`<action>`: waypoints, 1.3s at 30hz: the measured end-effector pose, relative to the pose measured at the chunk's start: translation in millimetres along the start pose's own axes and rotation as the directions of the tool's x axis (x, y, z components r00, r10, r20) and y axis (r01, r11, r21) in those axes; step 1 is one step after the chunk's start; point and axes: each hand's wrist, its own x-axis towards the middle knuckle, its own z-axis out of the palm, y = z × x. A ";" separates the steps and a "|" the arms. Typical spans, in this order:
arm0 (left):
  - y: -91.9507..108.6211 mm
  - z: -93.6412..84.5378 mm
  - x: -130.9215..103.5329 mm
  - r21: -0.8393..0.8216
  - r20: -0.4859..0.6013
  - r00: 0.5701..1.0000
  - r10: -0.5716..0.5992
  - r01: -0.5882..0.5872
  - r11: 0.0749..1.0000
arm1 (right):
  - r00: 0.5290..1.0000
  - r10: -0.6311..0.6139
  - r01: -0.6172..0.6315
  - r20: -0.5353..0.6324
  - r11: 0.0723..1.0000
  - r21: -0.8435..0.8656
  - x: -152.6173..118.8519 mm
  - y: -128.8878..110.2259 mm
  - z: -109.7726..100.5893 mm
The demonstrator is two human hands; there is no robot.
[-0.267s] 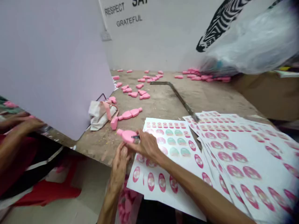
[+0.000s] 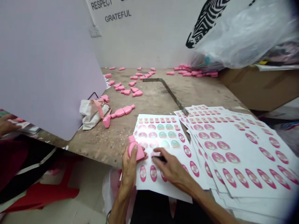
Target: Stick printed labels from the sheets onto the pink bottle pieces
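Observation:
A pink bottle-shaped piece (image 2: 136,150) is held upright in my left hand (image 2: 130,166), its neck pointing up, over the left edge of a sticker sheet (image 2: 171,190). My right hand (image 2: 171,166) is closed around a small dark tool (image 2: 160,158), its tip low over the sheet among pink and green round stickers. Whether a sticker is on the tip cannot be made out. The two hands are apart.
More sticker sheets (image 2: 243,155) lie at the right. A bent metal bar (image 2: 171,93), pink pieces (image 2: 120,112) and a white pouch (image 2: 90,113) rest on the table. A pale panel (image 2: 51,62) stands left, beside another person's hand.
The pink piece has turned from lying sideways to upright in my left hand. My right hand has moved away from it, right and down over the sheet. The view has shifted right.

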 end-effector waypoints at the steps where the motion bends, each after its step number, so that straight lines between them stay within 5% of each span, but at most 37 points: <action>1: 1.1 6.3 -2.4 -0.008 0.043 0.999 -0.020 0.021 1.000 | 0.996 0.062 -0.064 -0.065 0.998 -0.031 -2.1 10.9 -13.4; 3: 3.0 19.7 -5.7 0.010 0.136 0.990 -0.045 0.044 0.999 | 0.965 0.101 -0.142 -0.241 0.977 -0.157 0.4 31.3 -35.8; 5: 3.3 34.2 -6.8 0.036 0.205 0.977 -0.060 0.054 0.998 | 0.936 0.015 -0.134 -0.352 0.940 -0.315 8.6 47.5 -48.1; 10: 0.0 62.4 -0.8 0.092 0.257 0.963 -0.083 0.061 0.994 | 0.897 -0.277 0.029 -0.344 0.814 -0.580 29.5 67.9 -43.4; 16: -5.0 67.3 6.7 0.129 0.320 0.945 -0.062 0.022 0.991 | 0.852 -0.387 0.031 -0.352 0.708 -0.706 31.8 75.8 -38.1; 25: -5.1 67.8 8.8 0.152 0.334 0.939 -0.081 0.031 0.988 | 0.897 -0.268 0.030 -0.351 0.830 -0.557 38.4 76.3 -41.5; 30: -5.1 67.9 7.2 0.138 0.315 0.946 -0.072 0.029 0.990 | 0.821 -0.425 0.120 -0.381 0.782 -0.612 34.2 75.4 -37.0; 32: -6.6 66.7 6.9 0.115 0.301 0.951 -0.077 0.044 0.992 | 0.798 -0.432 0.172 -0.420 0.831 -0.528 29.1 69.4 -39.6; 35: -9.9 63.6 6.4 0.030 0.265 0.960 -0.093 0.089 0.996 | 0.838 -0.214 0.139 -0.502 0.973 -0.182 20.0 52.8 -48.4; 39: -10.9 61.0 3.8 -0.209 0.227 0.965 -0.129 0.178 0.962 | 0.898 0.009 0.052 -0.440 0.991 0.127 11.6 28.0 -53.8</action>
